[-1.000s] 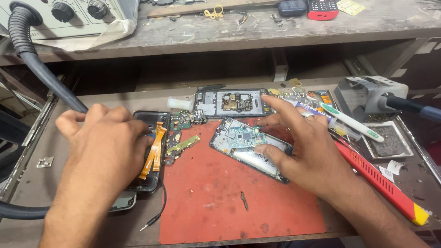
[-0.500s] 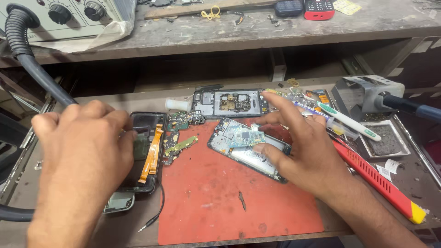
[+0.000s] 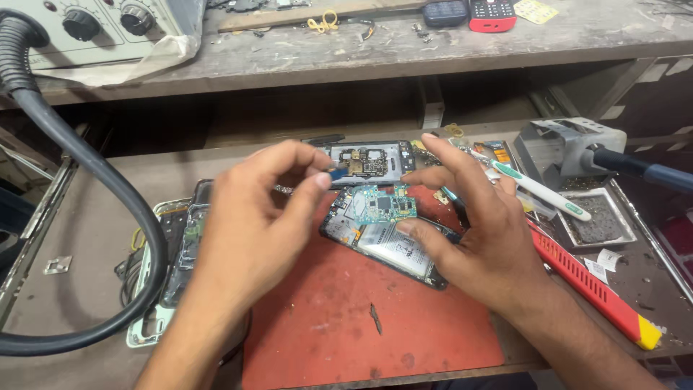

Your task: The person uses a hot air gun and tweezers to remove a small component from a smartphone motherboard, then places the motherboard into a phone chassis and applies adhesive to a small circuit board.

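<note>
Left hand [image 3: 249, 238] pinches a tiny blue part [image 3: 338, 172] in its fingers; right hand [image 3: 476, 231], fingers spread, steadies the opened black phone with teal circuit board [image 3: 382, 231] at three o'clock.

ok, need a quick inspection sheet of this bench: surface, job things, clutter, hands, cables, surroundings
Surface: worn grey bench with a red work mat on it.
Job's things: opened phone on the mat, teal circuit board lying on it; another open phone frame behind.
Clutter: stripped phone shell at left, white-green tool, red-yellow tool, small metal tray.
Hands: left hand pinches a small blue part; right hand has fingertips on the opened phone.
Cables: thick black hose loops over the bench's left side.
Surroundings: upper shelf with a dial-fronted station and two small phones.
</note>
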